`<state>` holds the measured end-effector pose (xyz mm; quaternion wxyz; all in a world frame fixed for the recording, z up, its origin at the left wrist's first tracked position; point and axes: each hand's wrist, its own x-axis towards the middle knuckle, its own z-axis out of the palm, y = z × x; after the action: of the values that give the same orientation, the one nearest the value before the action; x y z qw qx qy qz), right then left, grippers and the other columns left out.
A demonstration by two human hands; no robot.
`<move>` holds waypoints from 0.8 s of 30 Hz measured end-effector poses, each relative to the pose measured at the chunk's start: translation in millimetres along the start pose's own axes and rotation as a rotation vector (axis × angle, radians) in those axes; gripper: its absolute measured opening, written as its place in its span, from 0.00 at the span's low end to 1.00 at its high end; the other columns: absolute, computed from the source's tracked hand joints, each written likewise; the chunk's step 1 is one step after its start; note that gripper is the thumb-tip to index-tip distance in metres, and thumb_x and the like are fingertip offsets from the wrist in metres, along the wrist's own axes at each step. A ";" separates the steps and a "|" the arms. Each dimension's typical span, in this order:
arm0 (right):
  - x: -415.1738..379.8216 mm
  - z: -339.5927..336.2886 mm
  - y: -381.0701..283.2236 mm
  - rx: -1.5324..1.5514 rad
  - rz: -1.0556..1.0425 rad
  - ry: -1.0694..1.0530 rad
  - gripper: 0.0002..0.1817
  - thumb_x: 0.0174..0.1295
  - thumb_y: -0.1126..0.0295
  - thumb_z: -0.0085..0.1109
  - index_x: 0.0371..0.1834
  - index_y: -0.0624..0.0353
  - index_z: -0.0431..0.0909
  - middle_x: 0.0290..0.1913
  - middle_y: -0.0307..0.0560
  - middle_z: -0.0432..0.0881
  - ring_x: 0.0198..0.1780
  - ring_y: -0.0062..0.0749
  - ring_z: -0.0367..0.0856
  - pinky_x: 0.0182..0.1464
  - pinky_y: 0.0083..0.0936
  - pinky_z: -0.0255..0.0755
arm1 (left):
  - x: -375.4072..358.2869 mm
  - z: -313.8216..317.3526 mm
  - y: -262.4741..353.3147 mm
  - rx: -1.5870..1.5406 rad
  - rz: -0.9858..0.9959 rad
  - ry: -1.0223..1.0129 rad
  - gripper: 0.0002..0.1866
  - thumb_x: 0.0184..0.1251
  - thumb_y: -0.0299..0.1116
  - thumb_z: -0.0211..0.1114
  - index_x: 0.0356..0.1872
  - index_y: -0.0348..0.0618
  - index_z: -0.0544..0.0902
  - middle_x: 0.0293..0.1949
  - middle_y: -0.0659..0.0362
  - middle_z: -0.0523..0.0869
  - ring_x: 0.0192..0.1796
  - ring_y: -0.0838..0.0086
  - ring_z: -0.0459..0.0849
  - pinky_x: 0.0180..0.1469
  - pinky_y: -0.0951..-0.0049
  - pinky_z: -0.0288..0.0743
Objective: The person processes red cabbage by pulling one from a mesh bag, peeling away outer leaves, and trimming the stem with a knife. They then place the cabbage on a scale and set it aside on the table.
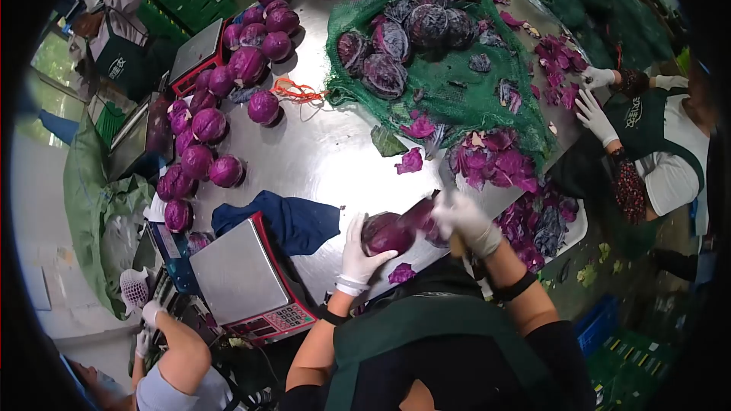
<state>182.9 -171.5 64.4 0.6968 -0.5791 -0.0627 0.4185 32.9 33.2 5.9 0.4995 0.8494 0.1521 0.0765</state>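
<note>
A red cabbage (387,234) lies on the metal table near its front edge. My left hand (358,253), in a white glove, is wrapped round its left side. To the right, my gloved right hand (466,222) is closed, with a brown handle (457,245) showing beneath it; the rest of the tool is blurred. Purple outer leaves (428,221) extend between the cabbage and my right hand. A small piece of leaf (401,273) rests just below the cabbage.
A green net (457,84) holds unpeeled cabbages. Cleaner cabbages (196,161) line the left side. A scale (240,270) and blue cloth (285,221) stand left. Loose leaves (495,160) pile up right. Other workers' gloved hands (598,114) are at the edges.
</note>
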 end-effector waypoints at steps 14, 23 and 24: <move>-3.5 -11.2 55.8 -1.164 -0.393 0.159 0.27 0.66 0.56 0.44 0.64 0.61 0.61 0.50 0.64 0.76 0.41 0.55 0.80 0.40 0.41 0.75 | 16.9 55.7 38.5 0.106 0.043 -0.194 0.60 0.33 0.45 0.79 0.66 0.32 0.51 0.59 0.41 0.64 0.64 0.50 0.63 0.65 0.62 0.60; -6.1 -12.2 44.5 -1.337 -0.241 0.060 0.24 0.64 0.53 0.46 0.56 0.58 0.68 0.42 0.59 0.78 0.28 0.50 0.81 0.28 0.41 0.75 | 24.1 55.0 48.3 0.247 0.088 -0.354 0.57 0.31 0.42 0.79 0.66 0.37 0.55 0.62 0.43 0.63 0.64 0.49 0.63 0.65 0.60 0.60; -3.5 -17.2 47.1 -1.282 -0.310 0.055 0.22 0.63 0.53 0.47 0.51 0.59 0.71 0.40 0.58 0.78 0.27 0.49 0.81 0.27 0.42 0.74 | 24.6 55.7 46.6 0.247 0.088 -0.356 0.57 0.31 0.42 0.79 0.66 0.37 0.55 0.62 0.43 0.63 0.64 0.49 0.63 0.65 0.60 0.60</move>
<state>166.4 -187.8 19.8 0.2676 -0.8741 -0.3642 0.1782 80.3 -25.7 18.8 0.4068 0.9101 0.0328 -0.0720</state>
